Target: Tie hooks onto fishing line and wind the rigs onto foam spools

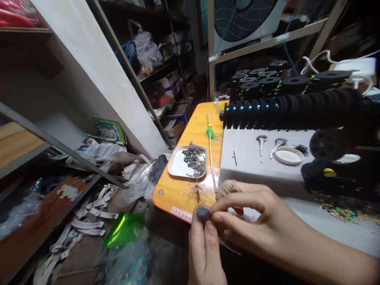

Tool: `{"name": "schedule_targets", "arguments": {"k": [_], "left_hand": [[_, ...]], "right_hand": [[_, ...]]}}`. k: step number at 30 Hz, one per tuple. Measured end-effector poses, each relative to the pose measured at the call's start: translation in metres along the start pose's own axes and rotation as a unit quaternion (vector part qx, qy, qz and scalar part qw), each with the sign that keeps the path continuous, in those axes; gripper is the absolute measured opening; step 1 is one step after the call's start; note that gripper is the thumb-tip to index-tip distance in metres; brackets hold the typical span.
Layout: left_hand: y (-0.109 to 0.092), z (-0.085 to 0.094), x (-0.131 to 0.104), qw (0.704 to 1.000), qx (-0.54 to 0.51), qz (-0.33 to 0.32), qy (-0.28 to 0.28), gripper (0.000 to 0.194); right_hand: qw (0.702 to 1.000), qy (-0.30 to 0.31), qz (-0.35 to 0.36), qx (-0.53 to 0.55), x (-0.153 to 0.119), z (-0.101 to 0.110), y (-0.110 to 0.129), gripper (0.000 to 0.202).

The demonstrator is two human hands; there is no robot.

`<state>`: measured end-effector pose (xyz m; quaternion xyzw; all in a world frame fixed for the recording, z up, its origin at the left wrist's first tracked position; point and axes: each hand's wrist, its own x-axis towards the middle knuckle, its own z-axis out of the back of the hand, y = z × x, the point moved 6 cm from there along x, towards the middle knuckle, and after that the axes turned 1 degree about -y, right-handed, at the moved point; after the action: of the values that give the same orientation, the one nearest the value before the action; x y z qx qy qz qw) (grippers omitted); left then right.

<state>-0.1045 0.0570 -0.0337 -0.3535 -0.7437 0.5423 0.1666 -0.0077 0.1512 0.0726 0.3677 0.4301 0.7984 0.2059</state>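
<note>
A small bundle with a dark grey, bumpy top (203, 211) is pinched upright between the thumb and fingers of my left hand (206, 253), at the table's near edge. My right hand (255, 213) has thumb and forefinger closed against the bundle's right side; whether they hold a separate strand is too small to tell. A tan woven wrap (226, 188) shows at the fingers of my right hand, partly hidden behind the forefinger. Thin pale strands (230, 247) hang below the hands. Just beyond the bundle lies a dark spiky tuft (197, 190).
A white tray (175, 169) of small dark metal pieces stands on the orange table (166, 186). Beside it lies a pale stick (211, 162) with a green tuft. Two grey-topped bundles (261, 143) lie near a white lid (289, 155). A black ribbed roller (285, 109) overhangs the right side.
</note>
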Motion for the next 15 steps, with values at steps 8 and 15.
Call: {"name": "schedule_targets", "arguments": {"k": [8,15], "left_hand": [[-0.037,-0.012,0.007,0.981,-0.058,-0.176,0.060,0.023],[-0.042,-0.012,0.009,0.972,-0.054,-0.207,0.092,0.021]], "right_hand": [[0.995,0.011,0.090,-0.053,-0.010,0.001,0.006,0.015],[0.992,0.019,0.095,-0.084,-0.007,-0.001,0.008,0.013]]}}
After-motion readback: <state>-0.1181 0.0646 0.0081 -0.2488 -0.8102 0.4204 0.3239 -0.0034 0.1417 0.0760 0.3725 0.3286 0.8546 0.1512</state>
